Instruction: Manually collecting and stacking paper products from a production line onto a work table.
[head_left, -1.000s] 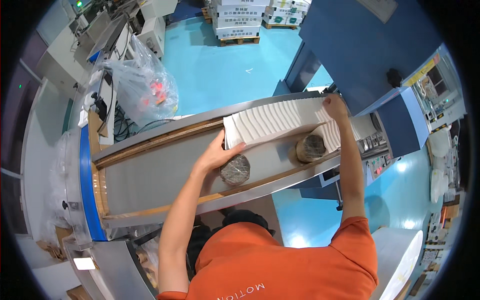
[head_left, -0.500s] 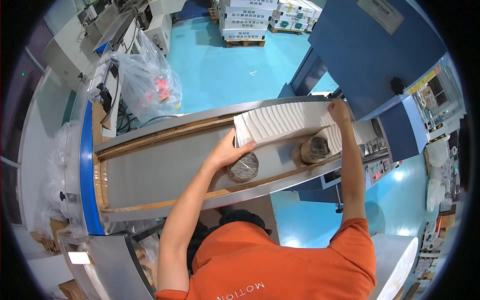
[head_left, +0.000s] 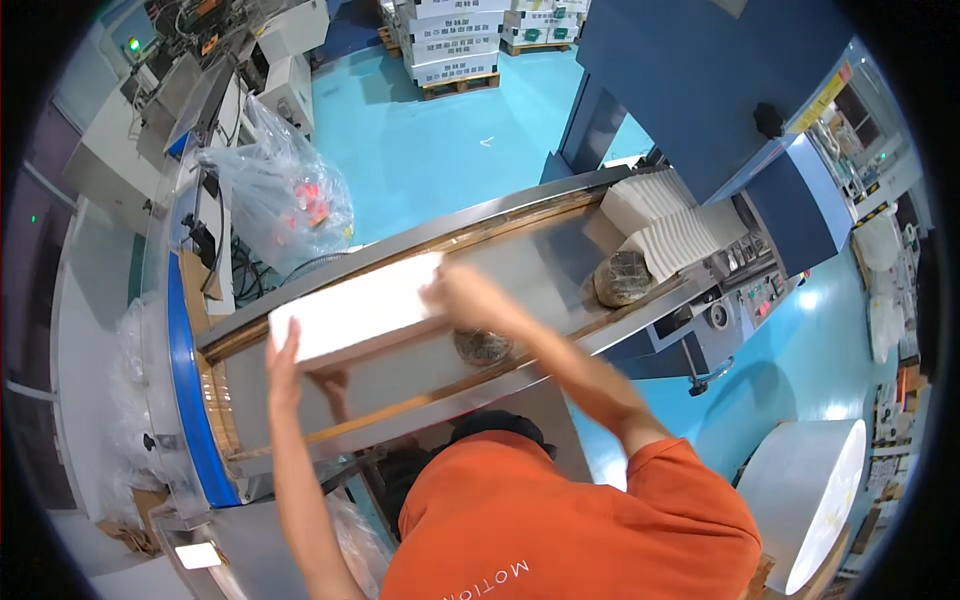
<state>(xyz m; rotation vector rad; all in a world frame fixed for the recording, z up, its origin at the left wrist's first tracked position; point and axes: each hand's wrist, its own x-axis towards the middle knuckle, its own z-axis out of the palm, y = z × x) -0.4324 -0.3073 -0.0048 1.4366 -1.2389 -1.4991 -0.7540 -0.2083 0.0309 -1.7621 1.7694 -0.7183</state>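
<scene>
A long block of white stacked sheets [head_left: 360,308] lies tilted along the left part of a grey trough [head_left: 545,262], pressed between my two hands. My left hand [head_left: 284,362] holds its left end, fingers upright against the end face. At its right end is my right hand [head_left: 468,298], closed and blurred by motion. Just below my right wrist sits a round tape-wrapped weight [head_left: 484,347], partly covered by the forearm. A second tape-wrapped weight [head_left: 624,280] stands farther right, against more white sheets [head_left: 685,243] that lean in a fanned row. My sleeves are orange.
Wooden strips [head_left: 400,407] line the trough's sides. A blue machine [head_left: 690,90] rises at the right end, with a crank [head_left: 700,378] below. A clear plastic bag [head_left: 280,195] hangs on the far left side. Boxes on a pallet [head_left: 455,50] stand behind; a large white roll [head_left: 810,500] is lower right.
Both hands have moved left along the trough with a block of white sheets between them. The right hand has left the machine end, where other sheets stay. The view has shifted slightly.
</scene>
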